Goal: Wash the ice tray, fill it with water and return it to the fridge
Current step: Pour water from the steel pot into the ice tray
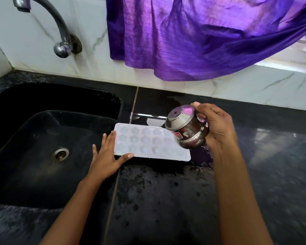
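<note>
Though illegible, red label [178,135] on steel pot [188,126] over ice tray [145,143].

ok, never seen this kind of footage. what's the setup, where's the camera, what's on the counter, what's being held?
There is no machine here. A person works with two bare hands, and the single picture comes from a wide-angle camera worn on the head, looking forward and down. That is why both forearms enter from the bottom edge. The left hand lies flat, fingers straight, on the left end of a white ice tray. The tray sits on the wet black counter, right beside a black sink. The right hand grips a small steel pot, tipped steeply over the tray's right end. I cannot tell whether water is pouring. On the wall behind are a tap above the sink and a purple curtain.
</note>
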`<state>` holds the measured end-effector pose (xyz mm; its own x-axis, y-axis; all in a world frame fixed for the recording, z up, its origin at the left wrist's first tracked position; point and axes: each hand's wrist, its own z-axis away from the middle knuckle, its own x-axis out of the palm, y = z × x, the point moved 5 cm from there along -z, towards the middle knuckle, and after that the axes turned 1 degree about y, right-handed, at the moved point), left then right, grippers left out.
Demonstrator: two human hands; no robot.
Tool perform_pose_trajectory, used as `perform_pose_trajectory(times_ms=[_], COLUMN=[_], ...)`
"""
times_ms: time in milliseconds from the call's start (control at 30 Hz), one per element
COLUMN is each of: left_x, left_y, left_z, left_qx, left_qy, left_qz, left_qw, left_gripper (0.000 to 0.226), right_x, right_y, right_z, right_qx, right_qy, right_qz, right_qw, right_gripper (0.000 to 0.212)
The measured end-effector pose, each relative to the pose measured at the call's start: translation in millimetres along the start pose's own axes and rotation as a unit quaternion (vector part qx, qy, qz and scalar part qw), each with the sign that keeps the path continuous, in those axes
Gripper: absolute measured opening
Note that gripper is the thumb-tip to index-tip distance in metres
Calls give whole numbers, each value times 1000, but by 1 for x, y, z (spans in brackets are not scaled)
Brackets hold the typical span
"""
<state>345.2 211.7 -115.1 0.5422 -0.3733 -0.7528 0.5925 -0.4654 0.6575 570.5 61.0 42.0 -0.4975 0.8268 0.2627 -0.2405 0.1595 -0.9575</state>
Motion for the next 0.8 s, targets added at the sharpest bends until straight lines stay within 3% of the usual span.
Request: perform_pose_trajectory(times_ms=[300, 800], left_x=[-1, -1], left_y=[1, 2], left_z=[-1, -1], left_qx=[3, 4], left_qy=[-3, 0], left_qz=[-9, -17], left_qw=[1000, 1000], left_gripper=[117, 119], right_x=[-55, -63], right_y=[-9, -9], right_z=[0, 2], right_qx=[-7, -27], right_qy=[46, 47], right_qz=[63, 117], right_qw=[997, 992], right_gripper=[16, 17])
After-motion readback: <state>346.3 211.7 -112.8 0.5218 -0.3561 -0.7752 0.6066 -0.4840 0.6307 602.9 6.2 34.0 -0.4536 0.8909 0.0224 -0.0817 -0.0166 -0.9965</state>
